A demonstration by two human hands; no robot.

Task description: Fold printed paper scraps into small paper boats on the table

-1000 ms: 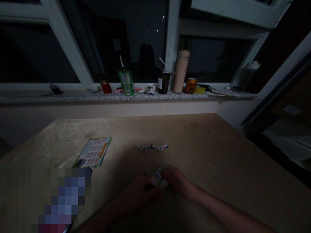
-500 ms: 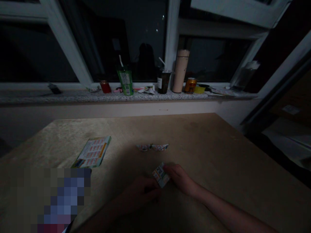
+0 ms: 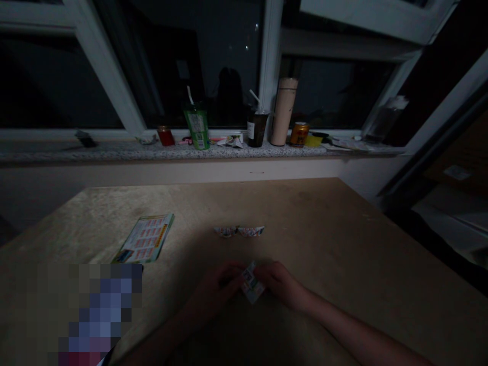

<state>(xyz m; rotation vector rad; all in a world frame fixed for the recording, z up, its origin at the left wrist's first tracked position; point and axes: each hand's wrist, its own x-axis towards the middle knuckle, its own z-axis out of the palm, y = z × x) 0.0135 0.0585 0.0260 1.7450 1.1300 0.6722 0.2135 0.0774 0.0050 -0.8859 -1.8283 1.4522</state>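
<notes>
Holding, two-handed: one small printed paper square (image 3: 253,291), set corner-on toward the wearer, low over the near middle of the table (image 3: 324,218); whether it touches the wood cannot be told.

Left hand (image 3: 217,287): fingers curled with a gap behind them, thumb and fingertips appearing to pinch the square's left corner. Right hand (image 3: 282,284): fingers bent close together, gripping the right upper edge.

Change noted: half a second ago the left fingertips lay lower, by the near-left edge; now they are up at the left corner, and the paper sits slightly nearer the wearer. Judged effect: control from both sides, fit for creasing or turning.

Also present: two folded paper pieces (image 3: 250,232), side by side beyond the hands; one printed sheet (image 3: 146,238), left; assorted drinks containers (image 3: 197,129) on the speckled sill (image 3: 129,153).
</notes>
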